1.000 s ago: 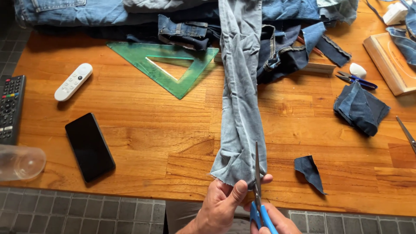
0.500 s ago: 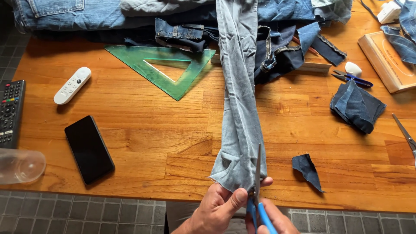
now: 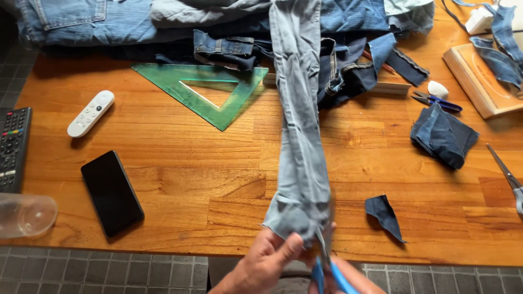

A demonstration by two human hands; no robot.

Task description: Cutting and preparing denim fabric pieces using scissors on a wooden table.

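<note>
We're at the near edge of the wooden table; grey tiled floor shows below it; both hands sit right over that edge, at the bottom of the view.

Left hand comes up from bottom centre, wrist low, fingers curled; thumb and fingers pinched on the raw end of the light denim strip, so it is closed on cloth, not spread.

Right hand is mostly cut off by the frame; it grips the blue-handled scissors, blades pointing away up the strip's right edge; we can't tell how far the blades are parted.

The strip runs straight away from us, from the table edge up to the denim pile at the far side.

Free board left of the strip, between it and the black phone; a clear plastic cup lies at the near left corner; a dark denim scrap lies just right of the strip.

Mid table: white remote, black remote at the left edge, green set square, folded dark denim patch, a second pair of scissors at the right edge.

Far right: small blue snips, wooden tray.
</note>
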